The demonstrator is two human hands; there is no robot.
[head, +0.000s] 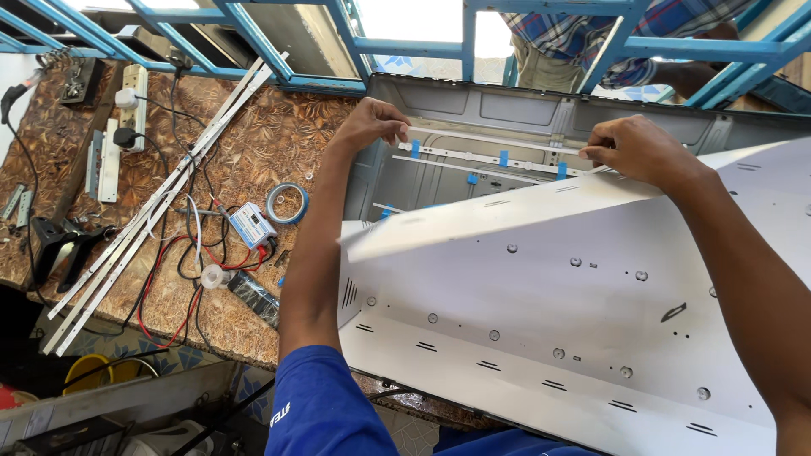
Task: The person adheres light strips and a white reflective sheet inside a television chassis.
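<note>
An open grey metal TV back panel (pixel 473 101) lies on the patterned table. A white reflector sheet (pixel 541 287) is folded back over its near half. Inside, thin white LED strips with blue tape tabs run across. My left hand (pixel 372 122) pinches the left end of one LED strip (pixel 490 159). My right hand (pixel 638 148) pinches its right end, near a blue tab (pixel 561 170).
Loose LED strips (pixel 160 194) lie diagonally on the table at left, beside a tape roll (pixel 287 203), a small tester box (pixel 252 225) with red and black wires, and a power strip (pixel 131 105). Another person in a plaid shirt (pixel 583 42) stands beyond blue bars.
</note>
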